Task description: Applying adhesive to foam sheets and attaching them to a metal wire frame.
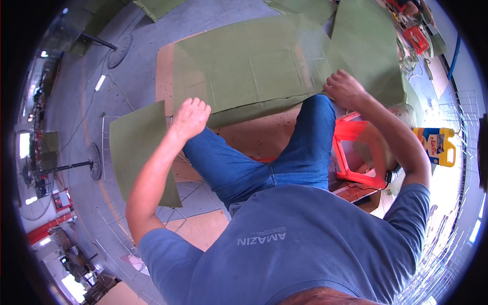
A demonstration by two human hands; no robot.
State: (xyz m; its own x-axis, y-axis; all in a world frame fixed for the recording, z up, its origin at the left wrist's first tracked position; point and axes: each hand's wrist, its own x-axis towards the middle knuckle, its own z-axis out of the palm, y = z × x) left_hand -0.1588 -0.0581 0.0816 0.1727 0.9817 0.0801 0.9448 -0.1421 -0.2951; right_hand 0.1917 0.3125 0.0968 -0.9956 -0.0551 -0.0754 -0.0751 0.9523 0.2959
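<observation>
A large olive-green sheet (244, 61), looking like thin cloth, spreads in front of my knees over a tan board (164, 71). Faint straight lines show across its surface, and its near edge hangs in a fold between my legs. My left hand (192, 118), fingers curled, grips the sheet's near left corner just above my left knee. At the near right corner my right hand (346, 90) is closed on the sheet's edge beside my right knee. The fingertips of both hands are partly hidden.
Another green piece (140, 152) lies over a wire frame at my left. More green sheeting (368, 51) covers the far right. Next to my right leg stands a red plastic stool (351, 152), with a yellow jug (447, 147) beyond it. A round-based stand (95, 161) is further left.
</observation>
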